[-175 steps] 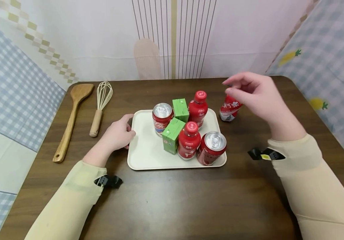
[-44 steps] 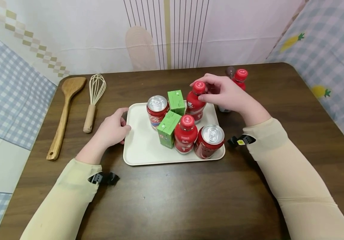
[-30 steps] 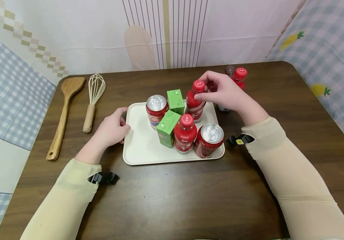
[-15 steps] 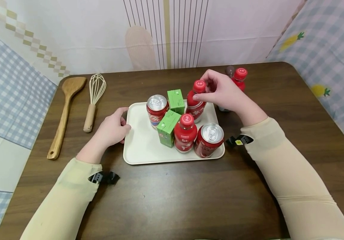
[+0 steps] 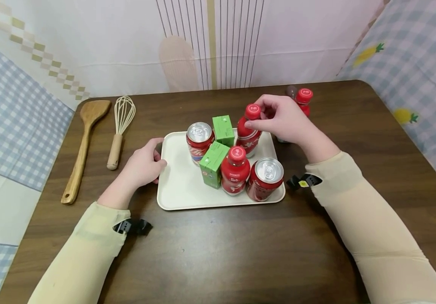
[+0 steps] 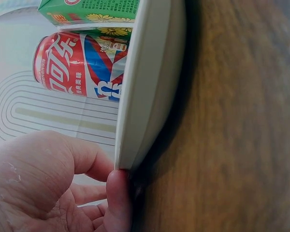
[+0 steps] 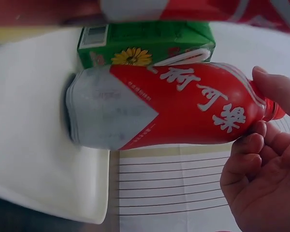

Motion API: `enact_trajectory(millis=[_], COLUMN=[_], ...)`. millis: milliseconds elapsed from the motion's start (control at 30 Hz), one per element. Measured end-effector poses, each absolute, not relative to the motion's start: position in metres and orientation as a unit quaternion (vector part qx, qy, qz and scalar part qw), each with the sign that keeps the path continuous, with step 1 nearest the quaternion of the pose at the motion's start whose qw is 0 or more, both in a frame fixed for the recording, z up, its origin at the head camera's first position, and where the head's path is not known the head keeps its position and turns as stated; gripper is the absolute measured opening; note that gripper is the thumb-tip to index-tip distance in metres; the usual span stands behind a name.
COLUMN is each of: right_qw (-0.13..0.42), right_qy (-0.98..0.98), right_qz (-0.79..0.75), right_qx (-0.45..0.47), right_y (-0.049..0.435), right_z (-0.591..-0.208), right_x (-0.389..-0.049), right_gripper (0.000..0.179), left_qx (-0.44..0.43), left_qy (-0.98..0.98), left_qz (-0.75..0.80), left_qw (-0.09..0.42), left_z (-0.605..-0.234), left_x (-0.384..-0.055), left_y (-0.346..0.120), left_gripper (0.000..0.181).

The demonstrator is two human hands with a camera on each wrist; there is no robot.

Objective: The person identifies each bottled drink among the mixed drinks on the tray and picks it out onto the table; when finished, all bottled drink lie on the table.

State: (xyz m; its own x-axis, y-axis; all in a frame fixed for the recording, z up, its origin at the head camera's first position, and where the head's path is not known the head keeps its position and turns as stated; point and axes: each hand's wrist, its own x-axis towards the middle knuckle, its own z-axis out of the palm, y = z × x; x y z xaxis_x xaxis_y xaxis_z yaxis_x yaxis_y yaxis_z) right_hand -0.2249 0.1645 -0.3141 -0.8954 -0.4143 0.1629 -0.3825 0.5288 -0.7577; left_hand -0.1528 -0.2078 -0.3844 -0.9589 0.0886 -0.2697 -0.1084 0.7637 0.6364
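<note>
My right hand (image 5: pixel 286 120) pinches a red drink bottle (image 5: pixel 249 139) by its neck at the back right of the white tray (image 5: pixel 181 190). In the right wrist view thumb and fingers meet around the neck below the cap, and the bottle's base (image 7: pixel 82 108) is at the tray floor. At the tray's left edge, my left hand (image 5: pixel 142 166) pinches the rim between thumb and fingers, as the left wrist view shows. Also on the tray stand a second red bottle (image 5: pixel 234 174), a front cola can (image 5: pixel 265 180), a back cola can (image 5: pixel 199 145) and green drink cartons (image 5: pixel 223 131).
Behind my right hand, another red bottle (image 5: pixel 304 96) stands on the table (image 5: pixel 202 261), partly hidden, beside a dark round-topped thing (image 5: pixel 291 91). A wooden spatula (image 5: pixel 82 156) and a whisk (image 5: pixel 115 150) lie at the left. A patterned cloth (image 5: pixel 126 42) hangs behind the table.
My right hand has come left from above the bottle beside the tray to grip the back bottle on it. That bottle has turned a little, its label facing differently. The left hand stays at the rim.
</note>
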Motion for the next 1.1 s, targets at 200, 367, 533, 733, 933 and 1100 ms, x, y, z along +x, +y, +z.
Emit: enact_trajectory(millis=[200, 367, 533, 733, 933, 1100], right_qw=[0.014, -0.002, -0.043, -0.072, -0.073, -0.056], right_qy=[0.874, 0.874, 0.872, 0.876, 0.882, 0.886], right_qz=[-0.426, -0.434, -0.447, -0.444, -0.442, -0.439], right_qx=[-0.234, -0.218, -0.197, -0.175, -0.149, -0.141], right_y=[0.165, 0.174, 0.189, 0.212, 0.244, 0.263], right_z=[-0.311, -0.302, -0.282, -0.267, -0.274, -0.287], right_x=[-0.223, -0.217, -0.200, -0.185, -0.177, -0.172], right_gripper=[0.024, 0.026, 0.028, 0.025, 0.021, 0.020], left_qx=[-0.008, -0.009, -0.007, -0.009, -0.006, -0.002], left_qy=[0.929, 0.927, 0.929, 0.930, 0.932, 0.931], left_qz=[0.345, 0.347, 0.343, 0.339, 0.335, 0.338], left_qw=[0.135, 0.141, 0.139, 0.141, 0.135, 0.136], left_z=[-0.385, -0.387, -0.389, -0.386, -0.387, -0.389], left_x=[-0.153, -0.152, -0.156, -0.154, -0.154, -0.154], left_y=[-0.209, -0.209, -0.210, -0.212, -0.212, -0.209], left_gripper=[0.069, 0.069, 0.069, 0.071, 0.069, 0.069])
